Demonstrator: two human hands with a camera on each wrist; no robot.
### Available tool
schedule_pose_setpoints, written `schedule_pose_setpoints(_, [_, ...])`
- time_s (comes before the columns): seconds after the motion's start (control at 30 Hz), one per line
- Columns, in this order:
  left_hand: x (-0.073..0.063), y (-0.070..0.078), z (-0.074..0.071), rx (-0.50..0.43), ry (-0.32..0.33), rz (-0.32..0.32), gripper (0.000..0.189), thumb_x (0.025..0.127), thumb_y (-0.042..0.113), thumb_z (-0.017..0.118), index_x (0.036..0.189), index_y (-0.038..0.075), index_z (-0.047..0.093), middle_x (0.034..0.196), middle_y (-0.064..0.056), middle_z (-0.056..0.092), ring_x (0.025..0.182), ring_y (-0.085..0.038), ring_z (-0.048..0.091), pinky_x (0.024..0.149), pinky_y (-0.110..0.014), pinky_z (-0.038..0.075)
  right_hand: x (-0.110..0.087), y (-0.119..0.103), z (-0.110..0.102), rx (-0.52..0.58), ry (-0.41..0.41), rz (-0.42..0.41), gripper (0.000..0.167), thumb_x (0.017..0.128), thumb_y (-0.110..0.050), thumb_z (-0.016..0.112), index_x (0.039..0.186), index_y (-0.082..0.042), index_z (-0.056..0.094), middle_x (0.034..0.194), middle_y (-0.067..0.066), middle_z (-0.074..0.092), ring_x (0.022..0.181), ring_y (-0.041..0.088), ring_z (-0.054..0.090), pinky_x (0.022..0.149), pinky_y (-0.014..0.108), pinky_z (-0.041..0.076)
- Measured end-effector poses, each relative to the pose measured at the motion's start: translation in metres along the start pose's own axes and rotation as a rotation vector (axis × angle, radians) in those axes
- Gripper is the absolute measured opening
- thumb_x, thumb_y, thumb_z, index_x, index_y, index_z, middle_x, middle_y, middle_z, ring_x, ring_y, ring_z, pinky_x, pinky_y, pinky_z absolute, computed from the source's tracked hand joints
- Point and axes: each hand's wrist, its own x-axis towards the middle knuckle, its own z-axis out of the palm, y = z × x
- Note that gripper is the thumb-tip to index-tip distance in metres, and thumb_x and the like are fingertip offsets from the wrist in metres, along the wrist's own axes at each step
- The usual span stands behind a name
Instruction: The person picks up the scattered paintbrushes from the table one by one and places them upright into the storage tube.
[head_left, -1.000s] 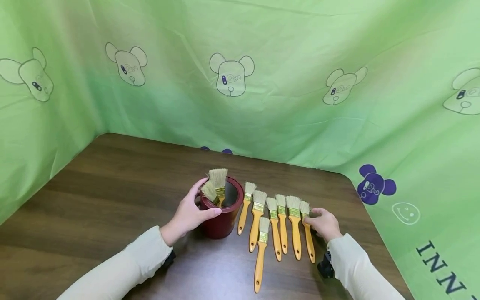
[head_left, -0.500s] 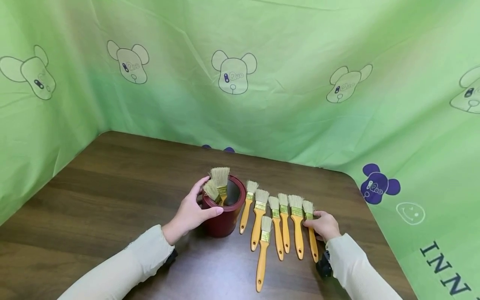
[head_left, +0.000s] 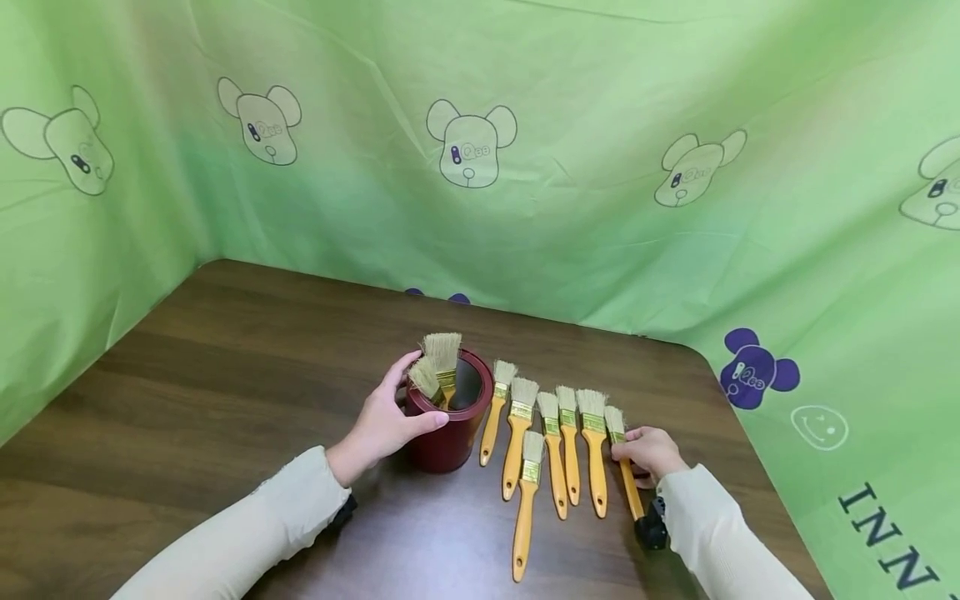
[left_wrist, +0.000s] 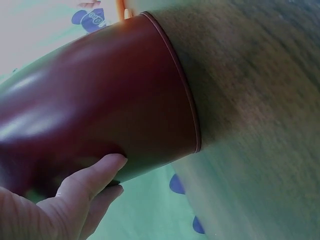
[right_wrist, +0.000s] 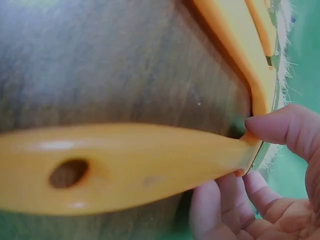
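Observation:
My left hand [head_left: 382,421] grips the side and rim of a dark red round pot [head_left: 442,446] standing upright on the table. Two paintbrushes [head_left: 442,350] lean inside it, pale bristles up. At the right end of a row of paintbrushes, my right hand [head_left: 652,452] pinches one paintbrush [head_left: 632,492] near its metal band. In the right wrist view, thumb and fingertips hold the neck of its yellow handle [right_wrist: 125,165], which comes close to the camera. The handle's end is hidden behind the wrist camera in the head view. Fingers also press the pot wall [left_wrist: 100,85] in the left wrist view.
Several yellow-handled paintbrushes [head_left: 592,450] lie side by side between pot and right hand, bristles pointing away. One brush [head_left: 523,517] lies nearer the front edge. A green printed curtain [head_left: 480,233] hangs along the back and sides of the brown wooden table [head_left: 247,358].
The rightmost paintbrush, pinched by my right hand, has shifted slightly right, its handle swinging toward the wrist. My left hand keeps its hold on the pot. The head view has shifted slightly.

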Motion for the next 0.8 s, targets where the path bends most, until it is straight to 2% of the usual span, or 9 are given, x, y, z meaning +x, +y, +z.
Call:
schedule_pose_setpoints(0.17, [0.000, 0.000, 0.000, 0.001, -0.001, 0.000, 0.088, 0.074, 0.016, 0.081, 0.147, 0.016, 0.034, 0.130, -0.019, 0.050, 0.119, -0.035, 0.051, 0.093, -0.049, 0.045, 0.002, -0.003, -0.007, 0.011, -0.024, -0.015, 0.039, 0.079, -0.006, 0.066, 0.109, 0.007, 0.046, 0.089, 0.014, 0.053, 0.073, 0.024, 0.054, 0.061, 0.038, 0.053])
schedule_pose_setpoints(0.3, [0.000, 0.001, 0.001, -0.002, -0.003, -0.007, 0.087, 0.074, 0.017, 0.081, 0.147, 0.016, 0.034, 0.130, -0.018, 0.051, 0.119, -0.035, 0.050, 0.093, -0.050, 0.045, 0.001, -0.011, -0.016, 0.023, -0.039, -0.051, 0.040, 0.079, -0.005, 0.065, 0.111, 0.007, 0.045, 0.083, 0.009, 0.051, 0.068, 0.019, 0.050, 0.058, 0.035, 0.051])
schedule_pose_setpoints(0.57, [0.000, 0.004, 0.004, 0.013, 0.003, -0.024, 0.087, 0.074, 0.017, 0.082, 0.147, 0.017, 0.034, 0.132, -0.017, 0.050, 0.120, -0.035, 0.049, 0.094, -0.051, 0.044, -0.010, -0.042, -0.035, 0.006, -0.065, -0.108, 0.046, 0.082, -0.005, 0.062, 0.120, 0.010, 0.040, 0.078, 0.003, 0.053, 0.063, 0.015, 0.051, 0.058, 0.033, 0.050])
schedule_pose_setpoints(0.8, [-0.003, 0.003, 0.003, 0.026, 0.023, -0.032, 0.088, 0.074, 0.017, 0.082, 0.147, 0.017, 0.034, 0.134, -0.017, 0.050, 0.122, -0.036, 0.049, 0.095, -0.053, 0.043, -0.025, -0.068, -0.049, 0.004, -0.077, -0.173, 0.050, 0.086, -0.005, 0.060, 0.126, 0.013, 0.036, 0.083, 0.008, 0.063, 0.066, 0.013, 0.058, 0.059, 0.032, 0.053])
